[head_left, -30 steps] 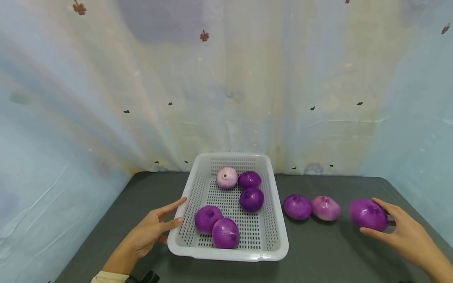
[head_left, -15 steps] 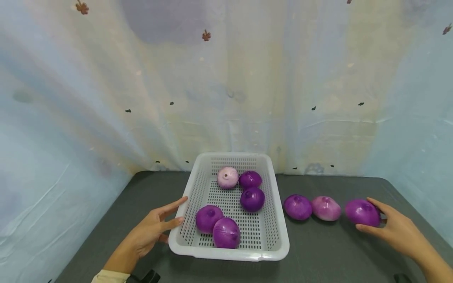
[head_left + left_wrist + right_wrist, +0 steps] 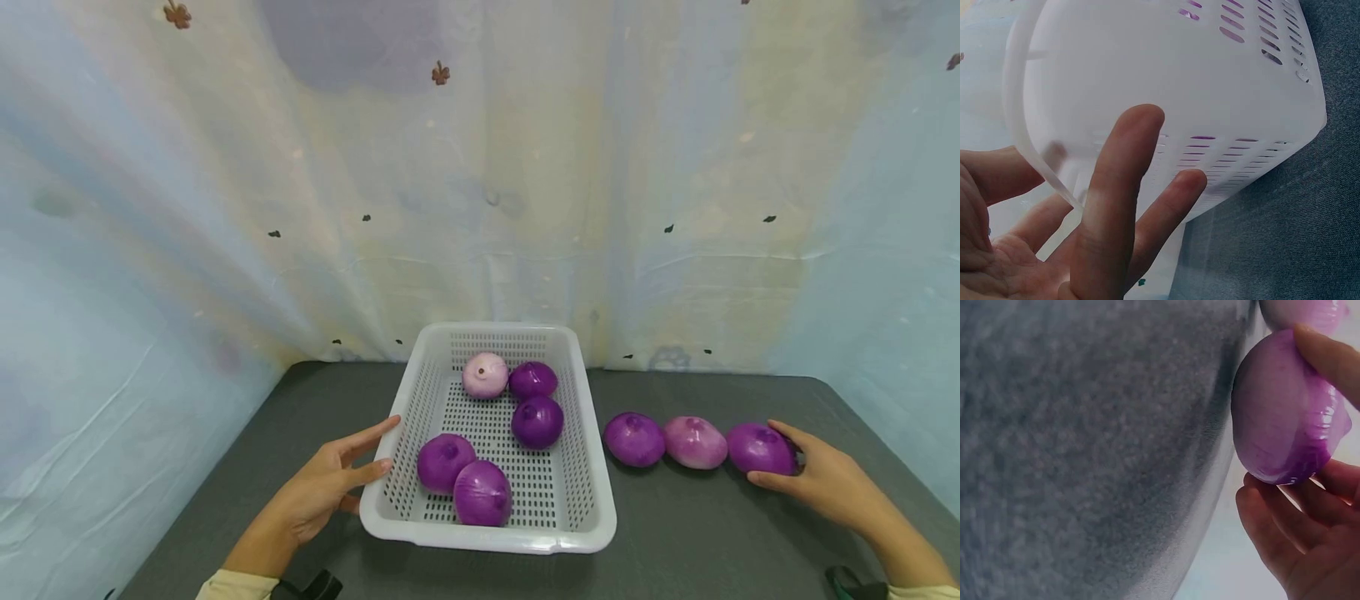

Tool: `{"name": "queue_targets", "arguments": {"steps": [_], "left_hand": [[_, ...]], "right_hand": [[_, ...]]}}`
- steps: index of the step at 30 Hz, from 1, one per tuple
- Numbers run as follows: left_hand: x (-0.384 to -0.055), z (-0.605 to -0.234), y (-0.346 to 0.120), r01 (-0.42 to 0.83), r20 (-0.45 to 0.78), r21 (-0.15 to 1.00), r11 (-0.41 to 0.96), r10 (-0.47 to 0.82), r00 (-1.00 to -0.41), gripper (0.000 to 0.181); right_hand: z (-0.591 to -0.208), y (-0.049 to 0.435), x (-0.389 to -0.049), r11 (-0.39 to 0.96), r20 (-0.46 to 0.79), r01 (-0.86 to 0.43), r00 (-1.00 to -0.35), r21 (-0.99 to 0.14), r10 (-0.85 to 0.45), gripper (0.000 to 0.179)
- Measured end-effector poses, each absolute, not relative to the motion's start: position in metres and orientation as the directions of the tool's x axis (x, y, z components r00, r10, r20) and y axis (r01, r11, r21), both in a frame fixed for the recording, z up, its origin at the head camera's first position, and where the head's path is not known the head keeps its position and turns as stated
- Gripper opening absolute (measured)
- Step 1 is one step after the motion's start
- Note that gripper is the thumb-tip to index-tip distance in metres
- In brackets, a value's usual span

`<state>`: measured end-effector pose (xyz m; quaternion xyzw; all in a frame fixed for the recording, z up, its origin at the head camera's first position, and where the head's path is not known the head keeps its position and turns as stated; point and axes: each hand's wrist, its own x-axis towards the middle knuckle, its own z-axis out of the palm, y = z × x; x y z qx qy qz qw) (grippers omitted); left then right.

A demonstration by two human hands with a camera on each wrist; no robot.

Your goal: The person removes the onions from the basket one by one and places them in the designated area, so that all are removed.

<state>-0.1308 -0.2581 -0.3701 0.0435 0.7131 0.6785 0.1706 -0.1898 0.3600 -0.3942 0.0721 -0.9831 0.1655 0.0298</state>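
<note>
A white plastic basket [image 3: 487, 537] with slotted walls stands on the dark table, holding several onions, purple ones like this onion [image 3: 482, 493] and one pale onion [image 3: 485, 375]. At its left side my left hand [image 3: 322, 483] holds the rim, thumb and index finger over the edge. In the left wrist view, other fingers [image 3: 1116, 200] extend along the outer wall. To the basket's right, my right hand [image 3: 825, 479] grips a purple onion [image 3: 759, 448] between thumb and fingers. That onion is at the right end of a row, right beside a pinkish onion [image 3: 695, 442].
Another purple onion [image 3: 634, 439] sits between the basket and the pinkish one. The dark grey table [image 3: 675, 533] ends at a patterned curtain [image 3: 525, 208] behind and at both sides.
My right hand has moved left with its onion, bringing it up to the pinkish onion. The left hand has kept its hold on the basket rim.
</note>
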Motion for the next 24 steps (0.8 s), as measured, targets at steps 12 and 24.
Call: {"name": "queue_targets", "arguments": {"steps": [12,24], "left_hand": [[-0.1309,-0.3694,-0.258,-0.177,-0.191,0.981,0.074,0.28,-0.941,0.073],[-0.1319,-0.3707,-0.2584,-0.184,-0.197,0.98,0.072,0.281,-0.939,0.072]], "right_hand": [[-0.3944,0.3612,-0.1987,0.93,0.05,-0.171,-0.985,-0.326,-0.164,0.094],[-0.3957,0.3628,-0.1966,0.918,0.045,-0.176,-0.984,-0.356,-0.171,0.094]]}}
